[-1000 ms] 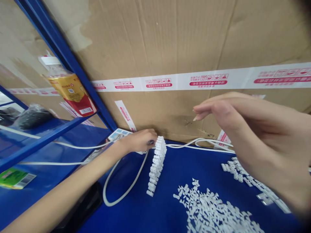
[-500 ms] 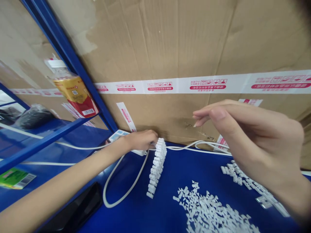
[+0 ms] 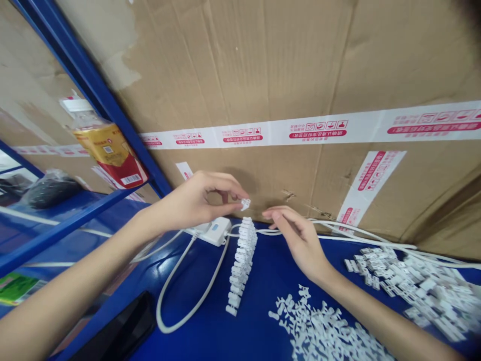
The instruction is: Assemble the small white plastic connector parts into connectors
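Observation:
My left hand [image 3: 208,200] pinches a small white plastic clip [image 3: 245,204] between thumb and fingertips, above the far end of a row of white plastic clips [image 3: 241,268] standing on the blue surface. To the right of that row's far end is my right hand [image 3: 298,243], thumb and fingers brought together and pointing at the clip. Whatever its fingertips may hold is too small to make out. Below my right forearm lies a loose heap of small white bone-shaped pieces [image 3: 326,326]. Farther right is a pile of white rectangular plastic pieces [image 3: 424,286].
A white power strip [image 3: 218,231] and looped cable [image 3: 161,301] lie left of the row. A black phone [image 3: 120,331] is near the front. A bottle [image 3: 110,145] stands against the blue shelf frame. Taped cardboard [image 3: 240,75] forms the back.
My left hand has lifted from behind the row's far end and now shows a clip. My right hand has moved left and away from me, towards the left hand.

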Demonstrator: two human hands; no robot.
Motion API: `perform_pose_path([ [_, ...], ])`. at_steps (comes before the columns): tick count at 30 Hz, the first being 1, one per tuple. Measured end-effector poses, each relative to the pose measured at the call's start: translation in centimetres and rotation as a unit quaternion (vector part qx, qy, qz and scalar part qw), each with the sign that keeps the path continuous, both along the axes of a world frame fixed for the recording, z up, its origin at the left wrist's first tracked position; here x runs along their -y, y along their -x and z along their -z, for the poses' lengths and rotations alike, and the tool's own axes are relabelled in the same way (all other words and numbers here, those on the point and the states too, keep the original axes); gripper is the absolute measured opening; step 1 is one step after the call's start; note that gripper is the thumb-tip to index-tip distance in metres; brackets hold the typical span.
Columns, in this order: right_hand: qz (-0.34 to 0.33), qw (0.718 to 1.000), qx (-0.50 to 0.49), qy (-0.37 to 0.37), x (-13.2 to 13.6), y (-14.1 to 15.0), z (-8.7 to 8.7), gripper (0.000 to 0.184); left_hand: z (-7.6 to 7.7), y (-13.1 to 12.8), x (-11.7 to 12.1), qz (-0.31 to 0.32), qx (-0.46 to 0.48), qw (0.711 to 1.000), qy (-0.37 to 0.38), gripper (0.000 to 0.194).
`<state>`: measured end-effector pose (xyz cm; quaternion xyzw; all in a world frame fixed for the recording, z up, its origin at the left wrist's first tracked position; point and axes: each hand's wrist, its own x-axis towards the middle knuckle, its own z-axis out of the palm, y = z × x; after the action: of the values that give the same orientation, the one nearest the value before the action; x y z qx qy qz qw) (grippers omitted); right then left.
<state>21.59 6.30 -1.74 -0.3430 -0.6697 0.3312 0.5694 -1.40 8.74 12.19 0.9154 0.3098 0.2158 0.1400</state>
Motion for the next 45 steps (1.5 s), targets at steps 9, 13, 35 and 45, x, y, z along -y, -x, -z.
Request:
perform_pose_path([
  [9,-0.053,0.998,0.017,0.042,0.2,0.3,3.0,0.029,1.8,-0.8,-0.6,0.035,-0.05,0.997,0.056,0.018],
  [13,-0.063,0.996,0.016,0.061,-0.1,0.3,3.3,0.029,1.5,-0.8,-0.7,0.015,-0.048,0.997,0.06,0.012],
  [35,-0.061,0.996,0.041,0.046,0.0,0.2,3.0,0.029,1.6,-0.8,-0.6,0.036,-0.046,0.998,0.014,0.01],
  [45,-0.063,0.996,0.035,0.055,0.0,0.3,3.1,0.03,3.5,0.5,0.6,0.034,-0.024,0.998,-0.038,0.028],
])
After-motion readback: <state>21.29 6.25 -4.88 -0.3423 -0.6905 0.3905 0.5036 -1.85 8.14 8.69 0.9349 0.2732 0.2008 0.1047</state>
